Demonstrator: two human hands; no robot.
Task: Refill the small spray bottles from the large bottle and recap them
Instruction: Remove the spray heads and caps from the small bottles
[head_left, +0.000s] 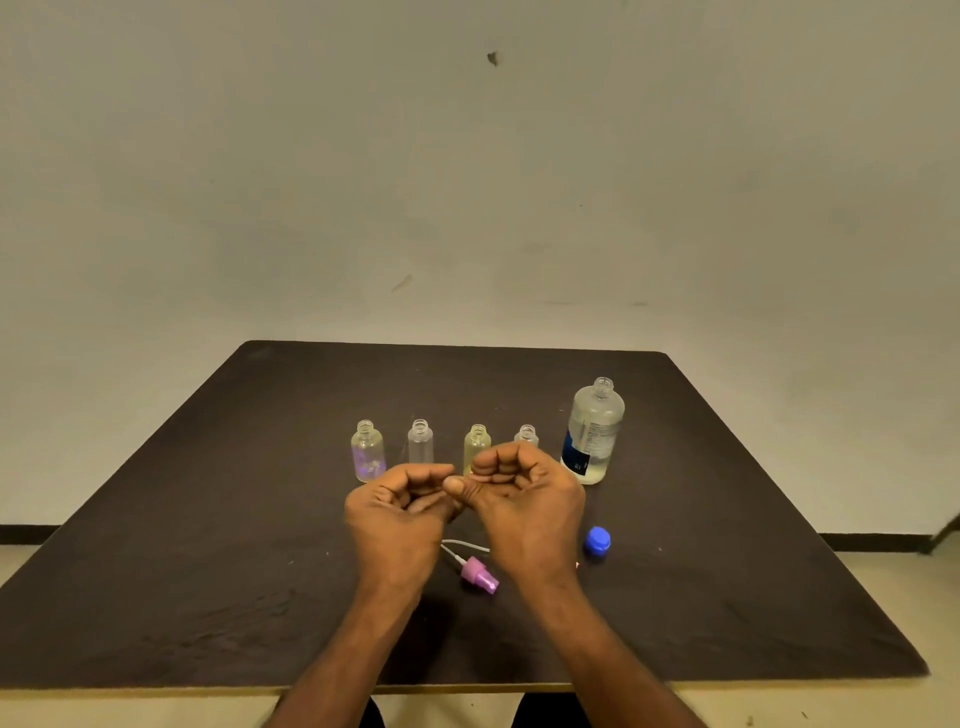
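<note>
Four small clear spray bottles stand uncapped in a row on the dark table (208, 519): a purple-tinted one (368, 451), a clear one (420, 442), a yellowish one (477, 444), and a fourth (526, 435) partly hidden behind my right hand. The large bottle (593, 431) stands open to their right, with liquid low in it. Its blue cap (597, 542) lies nearer me. A pink spray cap (480, 574) with its tube lies between my wrists. My left hand (400, 514) and right hand (524, 499) hover together before the row, fingers curled, with nothing visible in them.
A second thin white tube (465, 544) runs under my right hand; what it joins is hidden. A tiny pink bit (576, 565) shows beside my right wrist. The table's back edge meets a plain wall (467, 182).
</note>
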